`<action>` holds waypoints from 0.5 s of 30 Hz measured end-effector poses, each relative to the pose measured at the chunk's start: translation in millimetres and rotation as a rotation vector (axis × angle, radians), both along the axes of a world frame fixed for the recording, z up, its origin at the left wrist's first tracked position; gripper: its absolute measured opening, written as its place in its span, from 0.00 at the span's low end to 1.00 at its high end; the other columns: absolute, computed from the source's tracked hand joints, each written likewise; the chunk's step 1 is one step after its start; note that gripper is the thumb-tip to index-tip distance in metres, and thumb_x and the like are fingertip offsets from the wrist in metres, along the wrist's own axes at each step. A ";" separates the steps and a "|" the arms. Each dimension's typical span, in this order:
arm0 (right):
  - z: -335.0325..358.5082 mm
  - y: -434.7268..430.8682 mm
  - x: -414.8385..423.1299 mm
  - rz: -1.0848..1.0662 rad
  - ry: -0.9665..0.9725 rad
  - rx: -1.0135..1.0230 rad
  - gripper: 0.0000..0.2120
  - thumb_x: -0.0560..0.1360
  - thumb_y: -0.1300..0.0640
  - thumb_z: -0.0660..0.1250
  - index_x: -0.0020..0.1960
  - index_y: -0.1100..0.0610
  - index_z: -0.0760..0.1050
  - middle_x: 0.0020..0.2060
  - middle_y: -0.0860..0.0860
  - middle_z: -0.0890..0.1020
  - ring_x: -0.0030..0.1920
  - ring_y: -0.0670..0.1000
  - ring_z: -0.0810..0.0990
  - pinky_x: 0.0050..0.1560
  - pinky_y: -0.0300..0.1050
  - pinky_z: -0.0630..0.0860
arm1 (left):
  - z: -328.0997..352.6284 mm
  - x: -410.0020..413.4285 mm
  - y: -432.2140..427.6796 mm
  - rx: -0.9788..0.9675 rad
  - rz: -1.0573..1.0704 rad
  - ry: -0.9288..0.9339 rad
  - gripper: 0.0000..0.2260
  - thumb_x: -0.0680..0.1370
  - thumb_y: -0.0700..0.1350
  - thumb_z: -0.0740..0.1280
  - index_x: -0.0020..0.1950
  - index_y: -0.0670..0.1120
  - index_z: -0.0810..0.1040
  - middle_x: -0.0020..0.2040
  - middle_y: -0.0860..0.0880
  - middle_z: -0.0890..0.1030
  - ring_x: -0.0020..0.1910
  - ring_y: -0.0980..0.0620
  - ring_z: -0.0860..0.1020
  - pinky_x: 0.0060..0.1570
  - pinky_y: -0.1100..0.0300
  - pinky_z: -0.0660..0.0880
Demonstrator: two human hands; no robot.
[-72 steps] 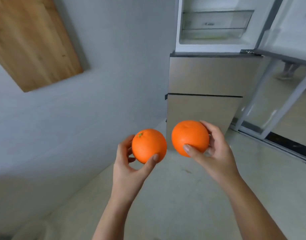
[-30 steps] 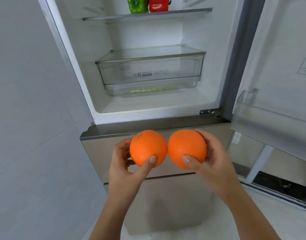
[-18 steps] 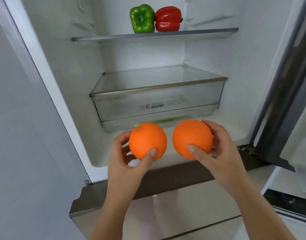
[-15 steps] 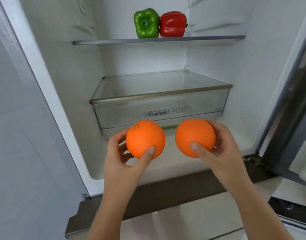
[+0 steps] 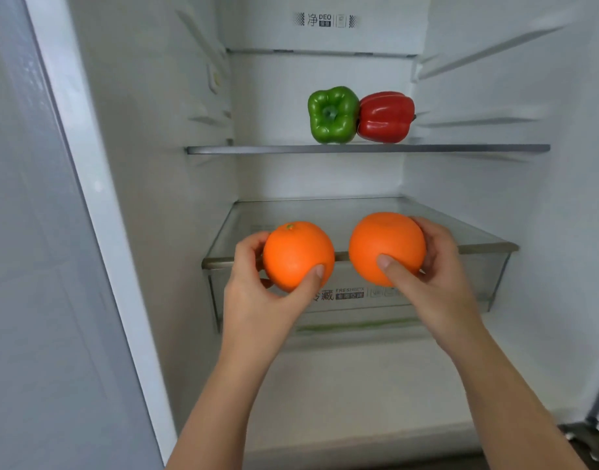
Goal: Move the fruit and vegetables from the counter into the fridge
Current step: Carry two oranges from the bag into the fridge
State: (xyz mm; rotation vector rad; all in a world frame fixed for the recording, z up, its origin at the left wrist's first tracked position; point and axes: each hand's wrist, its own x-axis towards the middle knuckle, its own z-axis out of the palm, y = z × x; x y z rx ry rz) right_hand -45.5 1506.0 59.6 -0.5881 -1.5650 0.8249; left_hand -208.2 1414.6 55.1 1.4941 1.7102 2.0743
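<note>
Head view catches the placing step in hand. The left hand (image 5: pixel 254 300) curls thumb and fingers round one orange (image 5: pixel 296 254), and the right hand (image 5: pixel 433 283) grips a second orange (image 5: pixel 384 247). The two are held just apart at mid-frame, at the mouth of the open fridge (image 5: pixel 149 164), in front of the clear drawer (image 5: pixel 461 276). Neither fruit rests on anything yet. Next, I judge, each needs setting down on a flat spot, either the drawer's glass top or the shelf (image 5: pixel 257 149) above centre, where a green pepper (image 5: pixel 332 115) and a red pepper (image 5: pixel 384 117) already sit touching. Both oranges look smooth, round and likely to roll.
</note>
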 end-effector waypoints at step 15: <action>62.7 124.3 -24.5 0.183 -0.386 -0.062 0.27 0.67 0.56 0.74 0.61 0.45 0.65 0.60 0.50 0.70 0.59 0.52 0.72 0.54 0.48 0.72 | 52.5 -36.6 96.9 -0.277 0.031 0.102 0.32 0.63 0.47 0.78 0.63 0.47 0.70 0.56 0.49 0.76 0.52 0.49 0.76 0.52 0.55 0.74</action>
